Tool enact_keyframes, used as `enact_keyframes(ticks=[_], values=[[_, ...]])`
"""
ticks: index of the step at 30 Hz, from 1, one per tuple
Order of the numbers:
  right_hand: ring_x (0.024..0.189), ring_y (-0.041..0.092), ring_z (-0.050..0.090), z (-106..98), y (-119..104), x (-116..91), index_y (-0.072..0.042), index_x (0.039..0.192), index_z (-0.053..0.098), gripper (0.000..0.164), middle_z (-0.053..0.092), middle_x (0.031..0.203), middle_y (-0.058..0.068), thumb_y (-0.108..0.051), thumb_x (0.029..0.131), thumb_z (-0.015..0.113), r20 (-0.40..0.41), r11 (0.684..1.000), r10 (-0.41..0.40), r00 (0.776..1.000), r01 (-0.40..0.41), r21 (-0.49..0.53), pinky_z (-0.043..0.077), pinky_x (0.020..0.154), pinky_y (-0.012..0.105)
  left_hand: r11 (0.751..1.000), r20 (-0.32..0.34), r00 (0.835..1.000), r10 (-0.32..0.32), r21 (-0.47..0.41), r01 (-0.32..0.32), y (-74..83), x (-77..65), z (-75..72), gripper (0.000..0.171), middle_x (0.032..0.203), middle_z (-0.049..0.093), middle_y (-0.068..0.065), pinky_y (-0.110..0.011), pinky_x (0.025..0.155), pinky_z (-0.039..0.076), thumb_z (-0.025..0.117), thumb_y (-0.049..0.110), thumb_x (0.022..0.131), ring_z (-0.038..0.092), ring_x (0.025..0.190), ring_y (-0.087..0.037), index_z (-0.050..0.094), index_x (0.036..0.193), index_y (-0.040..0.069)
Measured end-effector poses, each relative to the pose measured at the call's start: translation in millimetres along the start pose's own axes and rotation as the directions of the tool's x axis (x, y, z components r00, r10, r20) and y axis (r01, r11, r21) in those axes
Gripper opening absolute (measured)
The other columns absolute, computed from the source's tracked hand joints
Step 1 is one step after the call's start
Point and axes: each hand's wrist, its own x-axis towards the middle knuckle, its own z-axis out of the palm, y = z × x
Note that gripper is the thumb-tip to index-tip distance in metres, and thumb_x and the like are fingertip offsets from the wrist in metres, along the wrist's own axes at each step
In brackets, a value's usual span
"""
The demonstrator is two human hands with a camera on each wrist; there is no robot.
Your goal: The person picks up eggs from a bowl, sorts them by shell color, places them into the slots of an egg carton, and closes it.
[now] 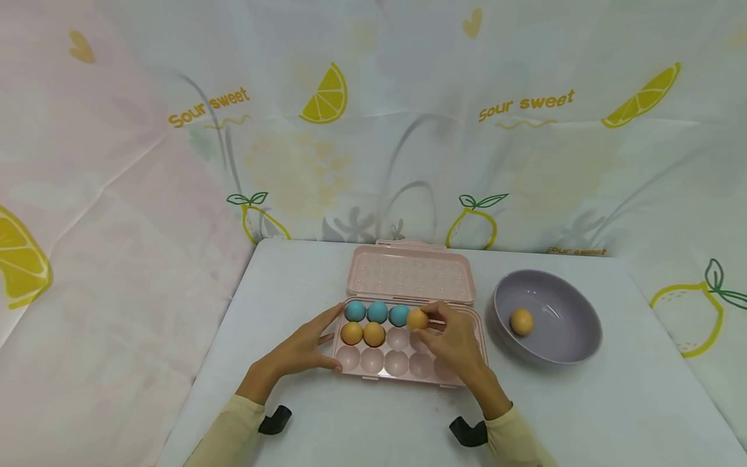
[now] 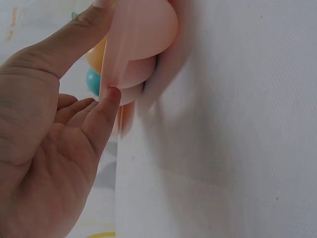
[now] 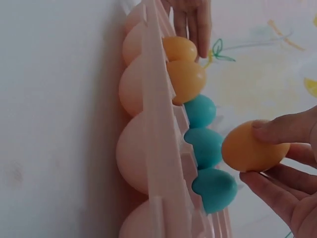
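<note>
A pink egg box [image 1: 397, 363] lies with its lid [image 1: 411, 272] folded back. Three blue eggs [image 1: 377, 312] fill the left part of its back row, and two orange eggs [image 1: 363, 334] sit in the middle row. My right hand [image 1: 455, 337] pinches another orange egg [image 3: 255, 147] between thumb and fingers, over the back row just right of the blue eggs. At the box's left end, my left hand [image 1: 300, 347] rests with thumb and fingertips against the rim, fingers mostly straight.
A grey-purple bowl [image 1: 574, 318] stands to the right of the egg box with one orange egg [image 1: 522, 322] inside. A white table [image 1: 362, 428] is under everything, and a lemon-printed cloth [image 1: 373, 162] hangs behind it.
</note>
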Motion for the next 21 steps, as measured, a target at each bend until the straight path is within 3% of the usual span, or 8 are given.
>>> enact_keyframes(ticks=[7,21], values=[[0.083,0.01,0.058,18,2,-4,-0.011,0.096,0.059,0.04,0.06,0.094,-0.003,-0.006,0.061,0.078,0.024,0.997,-0.017,1.0,0.019,-0.074,0.053,0.069,0.025,1.0,-0.004,1.0,0.008,-0.008,-0.008,-0.7,-0.6,0.2,0.113,0.145,0.011,0.004,-0.028,0.094,0.038,0.08,0.029,0.056,0.015,0.13,-0.012,0.007,0.141,0.021],[0.082,0.012,0.062,33,0,-8,-0.009,0.096,0.058,0.038,0.062,0.094,0.001,-0.011,0.063,0.077,0.084,0.997,0.03,0.996,-0.025,-0.067,0.052,0.07,0.023,1.0,-0.004,1.0,0.026,-0.006,-0.026,-0.9,0.2,-0.2,0.113,0.145,0.011,0.002,-0.028,0.093,0.038,0.08,0.029,0.056,0.015,0.13,-0.014,0.007,0.141,0.019]])
